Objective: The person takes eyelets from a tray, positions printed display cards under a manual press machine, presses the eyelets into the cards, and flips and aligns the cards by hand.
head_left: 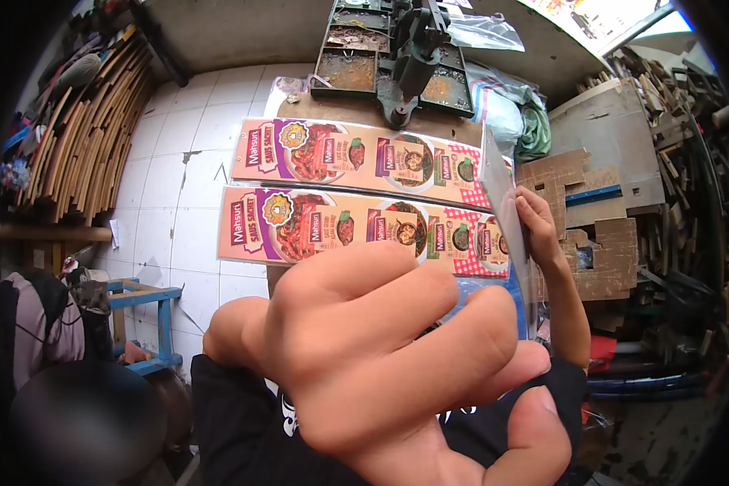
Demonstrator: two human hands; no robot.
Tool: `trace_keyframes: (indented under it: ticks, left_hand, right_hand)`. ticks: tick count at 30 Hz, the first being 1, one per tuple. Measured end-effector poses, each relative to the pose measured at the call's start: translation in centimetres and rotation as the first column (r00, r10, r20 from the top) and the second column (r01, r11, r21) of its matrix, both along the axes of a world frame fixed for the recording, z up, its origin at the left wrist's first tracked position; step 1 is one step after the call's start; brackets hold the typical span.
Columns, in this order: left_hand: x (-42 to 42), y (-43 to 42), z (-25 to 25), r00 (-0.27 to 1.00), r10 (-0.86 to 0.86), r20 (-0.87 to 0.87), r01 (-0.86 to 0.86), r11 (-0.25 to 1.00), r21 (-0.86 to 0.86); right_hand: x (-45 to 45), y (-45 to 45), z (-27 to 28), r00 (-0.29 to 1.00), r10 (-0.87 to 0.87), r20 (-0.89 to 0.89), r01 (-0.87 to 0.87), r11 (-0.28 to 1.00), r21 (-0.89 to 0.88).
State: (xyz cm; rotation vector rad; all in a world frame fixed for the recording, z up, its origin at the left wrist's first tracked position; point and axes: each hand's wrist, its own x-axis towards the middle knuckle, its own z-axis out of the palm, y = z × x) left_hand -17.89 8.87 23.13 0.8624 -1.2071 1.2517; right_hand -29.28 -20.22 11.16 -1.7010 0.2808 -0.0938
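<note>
Black cloth of the person's shirt [235, 421] shows behind the left hand [381, 348], which is nearest of all and fills the lower middle of the view. Its fingers are curled and lie close together, the thumb standing apart at lower right; whether anything is inside them cannot be told. Farther out, the right hand [537, 220] has its fingers clamped on the edge of a thin grey panel [520, 267], seen almost edge-on at the right end of two printed strips. The lower strip [348, 227] lies just beside the upper strip [356, 158], both reading "Mahsuri"; the left hand covers part of the lower one. Beyond them stands a dark metal press [417, 69], with a compartmented tray [355, 52] about it. To its right sits a green plastic bag [535, 125]. Brown sheets [97, 121] are stacked at far left.
</note>
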Motion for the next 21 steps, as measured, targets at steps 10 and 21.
trace_keyframes:
  ticks: [10, 21]
  left_hand:
    - [0.2, 0.2, -3.4, 0.874, -0.133, -0.467, 0.434, 0.646, 0.628]
    - [5.3, 9.2, -16.1, -0.244, -0.423, -0.873, 0.725, 0.518, -0.454]
  right_hand:
    - [2.0, 1.9, 9.1, 0.945, 0.013, 0.327, 0.243, 0.643, -0.726]
    - [8.6, 12.9, 5.8, 0.600, 0.594, 0.536, 0.639, 0.047, -0.768]
